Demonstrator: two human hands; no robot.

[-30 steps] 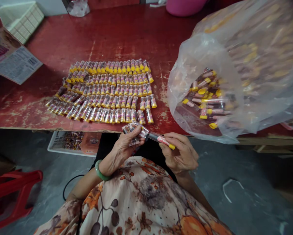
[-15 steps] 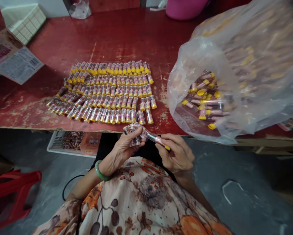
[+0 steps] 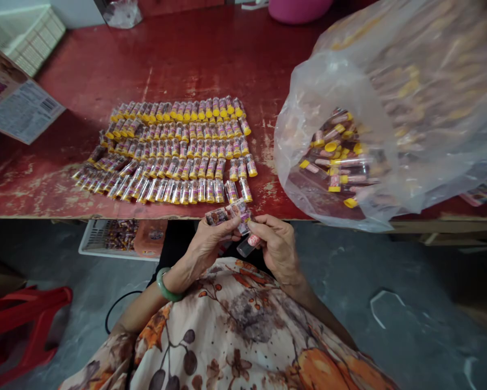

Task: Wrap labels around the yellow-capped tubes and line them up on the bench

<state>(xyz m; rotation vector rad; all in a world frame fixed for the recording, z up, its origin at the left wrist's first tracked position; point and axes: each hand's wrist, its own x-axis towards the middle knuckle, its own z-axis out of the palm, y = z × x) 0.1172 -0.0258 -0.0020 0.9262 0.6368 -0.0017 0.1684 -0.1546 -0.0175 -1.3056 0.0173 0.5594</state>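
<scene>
Low over my lap, at the table's front edge, my left hand [image 3: 206, 244] is closed on small printed slips [image 3: 217, 216], pinned under the thumb. My right hand [image 3: 279, 246] pinches a small clear tube [image 3: 247, 247] with a pink label, its clear end pointing down and left. The right fingertips meet the fanned slips beside the left thumb. Just beyond the hands, several rows of wrapped, yellow-capped tubes [image 3: 182, 162] lie side by side on the red table [image 3: 210, 59]. More yellow-capped tubes [image 3: 336, 157] lie jumbled inside the mouth of a large clear plastic bag [image 3: 292, 135].
A printed carton [image 3: 24, 111] and a white basket [image 3: 30, 40] stand at the left. A pink tub [image 3: 300, 10] is at the back. Below the table edge sits a white crate [image 3: 89, 238] holding small tubes. A red stool [image 3: 36, 319] is at lower left.
My right hand has moved left toward the slips and turned the tube, so its clear end now points down-left instead of toward the left hand. The slips are fanned wider. The view has shifted slightly.
</scene>
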